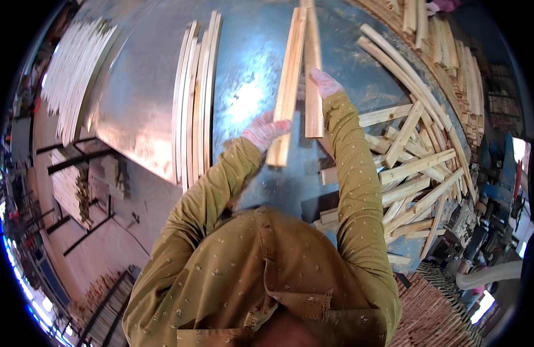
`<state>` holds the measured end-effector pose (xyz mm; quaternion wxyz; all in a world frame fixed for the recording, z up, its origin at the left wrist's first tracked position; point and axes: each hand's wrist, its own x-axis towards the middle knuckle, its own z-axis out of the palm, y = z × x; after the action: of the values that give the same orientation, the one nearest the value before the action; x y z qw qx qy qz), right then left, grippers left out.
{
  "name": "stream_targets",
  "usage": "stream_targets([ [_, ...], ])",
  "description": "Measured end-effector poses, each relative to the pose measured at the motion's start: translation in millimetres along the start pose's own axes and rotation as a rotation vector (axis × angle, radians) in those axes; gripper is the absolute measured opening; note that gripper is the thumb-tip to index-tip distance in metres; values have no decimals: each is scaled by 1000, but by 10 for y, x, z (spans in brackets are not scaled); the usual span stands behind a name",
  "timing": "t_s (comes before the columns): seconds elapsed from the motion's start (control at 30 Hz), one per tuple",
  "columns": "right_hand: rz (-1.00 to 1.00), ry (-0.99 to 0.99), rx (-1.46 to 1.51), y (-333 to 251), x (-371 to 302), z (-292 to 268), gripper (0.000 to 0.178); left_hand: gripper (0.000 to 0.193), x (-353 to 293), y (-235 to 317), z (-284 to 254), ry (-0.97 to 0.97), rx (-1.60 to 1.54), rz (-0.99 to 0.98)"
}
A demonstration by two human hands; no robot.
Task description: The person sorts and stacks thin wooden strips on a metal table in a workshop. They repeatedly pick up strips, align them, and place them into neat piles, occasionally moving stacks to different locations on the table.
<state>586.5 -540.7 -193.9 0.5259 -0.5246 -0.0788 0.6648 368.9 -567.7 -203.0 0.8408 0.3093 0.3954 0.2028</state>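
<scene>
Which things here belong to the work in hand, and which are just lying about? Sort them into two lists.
Work in hand:
left hand, holding the left strip
right hand, holding the right strip
metal table
probably the row of strips and the loose heap

Apparently just lying about:
stacked pale strips, far left
black metal stand
pale curved pipe, lower right

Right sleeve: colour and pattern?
The right sleeve is olive-mustard with small, pale scattered motifs; best seen in the head view.
</scene>
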Motion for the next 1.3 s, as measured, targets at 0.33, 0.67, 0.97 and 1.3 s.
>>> stream_targets([
  [0.33,-111,205,-1136,1639,-363,991,86,55,-989,-165,-740,282,1355,-218],
  [0.67,131,-87,-1638,1737,-143,1791,93,100,-1655,216,-1780,751,1024,17],
  [0.97,-737,-118,-1513,540,711,1980,39,123,-1540,-219,-1746,825,1636,152],
  [1.3,-589,59,-2557,309,1913,3009,56,112,-1486,-176,-1835,905,1565,256],
])
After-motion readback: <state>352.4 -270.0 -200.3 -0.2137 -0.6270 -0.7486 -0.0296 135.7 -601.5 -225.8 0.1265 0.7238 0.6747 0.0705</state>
